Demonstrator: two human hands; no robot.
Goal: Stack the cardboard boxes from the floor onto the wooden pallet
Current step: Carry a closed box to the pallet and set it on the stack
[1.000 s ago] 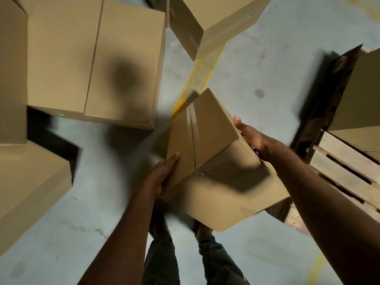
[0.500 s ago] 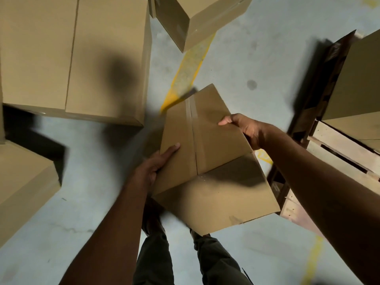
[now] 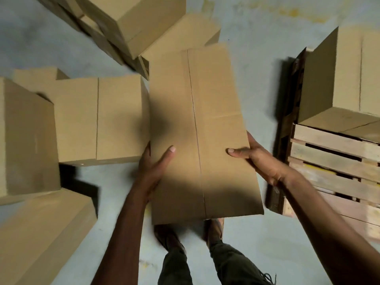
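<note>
Box [image 3: 197,124] at centre of frame, carried between both your hands, top face up, flap seam running from the near edge to the far edge. It is off the floor [image 3: 257,83]; your shoes [image 3: 170,237] show just below its near edge.

Left hand [image 3: 153,167]: on the box's left edge, thumb laid straight across the top face, palm against the side. The fingers are hidden behind the edge, so you cannot see how far they wrap.

Right hand [image 3: 257,159]: on the right edge, thumb flat on the top face pointing inward, the rest of the hand gripping round the side. Both hands are clamped on the box, one on each long side, at about the same place along its length.

Pallet [image 3: 333,153]: right side of frame, bare slats in view, well apart from the carried box with a strip of floor between. One stacked box [image 3: 339,79] sits on its far part, upper right.

Floor boxes: one [image 3: 98,120] just left of the carried box at mid-left, another [image 3: 26,140] at the far left edge, one [image 3: 41,233] at lower left, and a cluster [image 3: 139,23] at upper centre. The frame is somewhat motion-blurred, so finer marks on the cardboard cannot be read.
</note>
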